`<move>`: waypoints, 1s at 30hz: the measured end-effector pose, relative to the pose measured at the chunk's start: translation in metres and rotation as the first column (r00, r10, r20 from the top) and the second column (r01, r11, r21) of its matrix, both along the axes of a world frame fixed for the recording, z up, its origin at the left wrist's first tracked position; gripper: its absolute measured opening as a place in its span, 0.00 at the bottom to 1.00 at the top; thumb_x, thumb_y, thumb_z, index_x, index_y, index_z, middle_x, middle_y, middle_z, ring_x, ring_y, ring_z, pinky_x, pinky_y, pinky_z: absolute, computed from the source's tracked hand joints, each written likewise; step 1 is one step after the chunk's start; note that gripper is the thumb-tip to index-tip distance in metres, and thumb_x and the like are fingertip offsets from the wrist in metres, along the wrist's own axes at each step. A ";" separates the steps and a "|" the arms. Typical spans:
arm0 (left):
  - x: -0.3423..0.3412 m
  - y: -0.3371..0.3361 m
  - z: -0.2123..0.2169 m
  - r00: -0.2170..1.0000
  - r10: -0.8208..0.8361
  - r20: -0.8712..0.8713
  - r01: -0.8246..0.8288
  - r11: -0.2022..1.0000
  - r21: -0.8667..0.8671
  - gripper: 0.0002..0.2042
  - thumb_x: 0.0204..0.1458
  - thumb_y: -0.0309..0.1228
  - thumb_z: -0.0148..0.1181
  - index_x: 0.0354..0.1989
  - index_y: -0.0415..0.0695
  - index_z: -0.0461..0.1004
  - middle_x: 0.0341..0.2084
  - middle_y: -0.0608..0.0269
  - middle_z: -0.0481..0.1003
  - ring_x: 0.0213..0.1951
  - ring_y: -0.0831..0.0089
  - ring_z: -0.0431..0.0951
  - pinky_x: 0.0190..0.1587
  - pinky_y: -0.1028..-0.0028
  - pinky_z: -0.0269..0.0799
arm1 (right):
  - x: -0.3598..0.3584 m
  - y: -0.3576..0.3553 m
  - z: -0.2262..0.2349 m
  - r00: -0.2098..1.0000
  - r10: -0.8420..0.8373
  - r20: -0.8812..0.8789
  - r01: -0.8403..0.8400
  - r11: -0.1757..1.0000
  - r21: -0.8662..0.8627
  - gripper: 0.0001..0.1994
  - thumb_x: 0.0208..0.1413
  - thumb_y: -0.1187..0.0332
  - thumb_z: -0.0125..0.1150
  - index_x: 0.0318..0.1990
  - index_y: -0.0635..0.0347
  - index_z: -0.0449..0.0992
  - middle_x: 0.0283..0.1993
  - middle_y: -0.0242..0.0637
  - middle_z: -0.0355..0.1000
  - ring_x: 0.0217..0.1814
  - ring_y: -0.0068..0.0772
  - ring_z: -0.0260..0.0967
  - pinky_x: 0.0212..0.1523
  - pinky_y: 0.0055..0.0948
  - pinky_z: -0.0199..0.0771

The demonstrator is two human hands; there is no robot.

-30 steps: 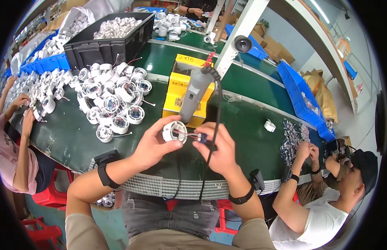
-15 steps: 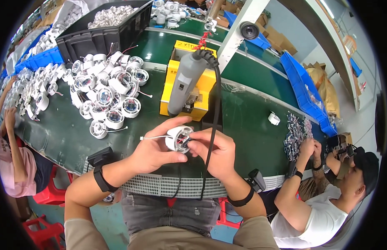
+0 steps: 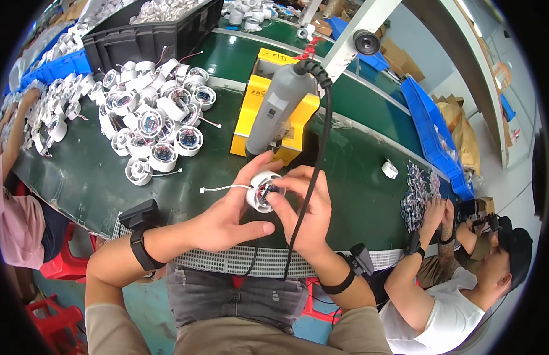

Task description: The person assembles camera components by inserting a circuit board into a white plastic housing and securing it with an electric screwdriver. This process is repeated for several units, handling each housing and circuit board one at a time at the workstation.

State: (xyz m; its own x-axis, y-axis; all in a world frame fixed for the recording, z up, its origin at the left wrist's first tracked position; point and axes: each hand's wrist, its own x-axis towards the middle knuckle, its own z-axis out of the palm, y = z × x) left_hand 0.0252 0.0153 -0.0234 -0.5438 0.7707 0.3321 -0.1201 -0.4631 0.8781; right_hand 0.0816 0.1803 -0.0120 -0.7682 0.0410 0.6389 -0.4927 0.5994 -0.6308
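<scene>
My left hand (image 3: 227, 218) cradles a white round plastic housing (image 3: 256, 193) against its fingers, with the thumb held apart below. A white cable with a small plug (image 3: 218, 189) sticks out of the housing to the left. With thumb and fingertips, my right hand (image 3: 310, 214) pinches a small dark circuit board (image 3: 272, 191) at the housing's open face. Red wires show inside, while the fingers partly cover the board. Just beyond my hands, a grey cylindrical power screwdriver (image 3: 276, 105) hangs in front of a yellow box (image 3: 249, 109), its black cord (image 3: 321, 157) looping down past my right hand.
A heap of similar white housings (image 3: 150, 121) lies to the left, before a black crate (image 3: 126, 47) of white parts. At right are a lone white part (image 3: 389, 170), piled wires (image 3: 419, 198) and a blue tray (image 3: 431, 127). People work on both sides.
The housing and both hands have shifted slightly to the right and farther up. My right fingers still pinch the board, with its face now turned more toward view. The left-hand person's arm has moved.
</scene>
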 end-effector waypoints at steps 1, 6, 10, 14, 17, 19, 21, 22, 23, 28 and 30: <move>-0.002 0.000 -0.002 0.994 0.034 -0.100 -0.037 0.999 -0.031 0.48 0.51 0.21 0.60 0.72 0.46 0.29 0.68 0.53 0.47 0.69 0.64 0.49 0.68 0.65 0.45 | 0.000 -0.009 0.000 0.993 0.068 0.093 -0.033 0.943 -0.331 0.17 0.46 0.80 0.68 0.45 0.66 0.74 0.43 0.40 0.67 0.45 0.32 0.69 0.42 0.27 0.73; -0.004 -0.003 -0.001 0.936 0.074 -0.344 -0.141 0.975 -0.172 0.44 0.54 0.27 0.61 0.71 0.43 0.35 0.66 0.53 0.50 0.68 0.65 0.51 0.68 0.65 0.46 | -0.001 -0.004 0.004 0.942 0.271 0.197 -0.103 0.795 -0.598 0.15 0.52 0.81 0.62 0.47 0.69 0.67 0.46 0.45 0.70 0.50 0.34 0.71 0.48 0.30 0.77; -0.012 -0.002 0.005 0.970 0.116 0.212 -0.064 0.970 -0.236 0.24 0.59 0.23 0.53 0.64 0.42 0.56 0.56 0.59 0.65 0.55 0.69 0.71 0.54 0.65 0.75 | -0.010 0.004 -0.003 0.920 0.219 0.324 -0.039 0.876 -0.480 0.11 0.53 0.81 0.62 0.44 0.69 0.71 0.43 0.43 0.73 0.47 0.29 0.73 0.48 0.26 0.76; -0.017 0.002 -0.007 0.952 0.196 0.233 -0.157 0.972 -0.172 0.17 0.61 0.24 0.50 0.58 0.38 0.62 0.47 0.60 0.71 0.44 0.75 0.76 0.44 0.72 0.81 | -0.025 0.000 0.008 0.982 -0.079 0.170 0.082 0.997 -0.010 0.10 0.53 0.78 0.63 0.42 0.69 0.72 0.42 0.40 0.74 0.42 0.27 0.73 0.45 0.26 0.74; -0.020 0.004 -0.011 0.948 0.227 0.222 -0.178 0.959 -0.220 0.17 0.62 0.23 0.47 0.59 0.37 0.62 0.47 0.57 0.72 0.44 0.72 0.77 0.44 0.72 0.82 | -0.046 -0.012 0.020 0.981 -0.195 -0.004 0.194 0.976 -0.102 0.28 0.49 0.72 0.69 0.56 0.69 0.63 0.45 0.43 0.73 0.48 0.31 0.71 0.49 0.31 0.71; -0.020 0.004 -0.017 0.948 0.270 0.172 -0.213 0.933 -0.291 0.18 0.61 0.23 0.46 0.60 0.36 0.62 0.46 0.55 0.72 0.43 0.71 0.78 0.44 0.72 0.82 | -0.056 -0.023 0.031 0.979 -0.106 0.172 0.126 0.986 -0.108 0.33 0.46 0.71 0.70 0.59 0.70 0.61 0.50 0.47 0.73 0.53 0.33 0.70 0.53 0.32 0.70; -0.025 0.003 -0.028 0.935 0.325 0.144 -0.246 0.885 -0.396 0.18 0.61 0.22 0.45 0.60 0.34 0.62 0.45 0.50 0.73 0.41 0.67 0.80 0.42 0.72 0.82 | -0.069 -0.025 0.029 0.979 -0.030 0.201 0.072 0.976 -0.204 0.31 0.49 0.73 0.67 0.60 0.69 0.61 0.47 0.45 0.74 0.50 0.31 0.72 0.53 0.30 0.69; -0.025 0.003 -0.029 0.936 0.324 0.140 -0.248 0.886 -0.391 0.18 0.61 0.22 0.45 0.60 0.34 0.62 0.45 0.50 0.73 0.41 0.67 0.80 0.42 0.72 0.82 | -0.075 -0.024 0.025 0.990 -0.027 0.141 0.056 0.978 -0.203 0.30 0.50 0.74 0.65 0.60 0.68 0.60 0.44 0.43 0.75 0.47 0.30 0.73 0.52 0.30 0.70; -0.026 0.004 -0.029 0.940 0.305 0.156 -0.210 0.873 -0.439 0.19 0.62 0.22 0.44 0.61 0.34 0.60 0.46 0.52 0.72 0.43 0.68 0.78 0.44 0.71 0.81 | -0.079 -0.024 0.024 1.000 0.001 0.008 0.002 0.947 -0.321 0.29 0.52 0.74 0.62 0.61 0.68 0.58 0.40 0.40 0.74 0.43 0.29 0.73 0.50 0.30 0.71; -0.028 0.001 -0.016 0.926 0.317 0.207 -0.161 0.825 -0.542 0.19 0.63 0.23 0.42 0.62 0.34 0.58 0.46 0.53 0.71 0.41 0.67 0.79 0.45 0.71 0.81 | -0.102 -0.022 0.050 0.948 0.007 -0.320 -0.212 0.762 -0.612 0.21 0.62 0.71 0.46 0.61 0.68 0.54 0.21 0.35 0.63 0.18 0.26 0.61 0.22 0.28 0.68; -0.031 0.000 -0.017 0.922 0.321 0.217 -0.155 0.819 -0.553 0.19 0.63 0.23 0.42 0.62 0.34 0.58 0.46 0.52 0.71 0.41 0.66 0.79 0.45 0.71 0.81 | -0.110 -0.022 0.050 0.959 -0.031 -0.280 -0.152 0.779 -0.608 0.20 0.62 0.71 0.46 0.59 0.67 0.55 0.20 0.34 0.61 0.17 0.25 0.61 0.20 0.27 0.66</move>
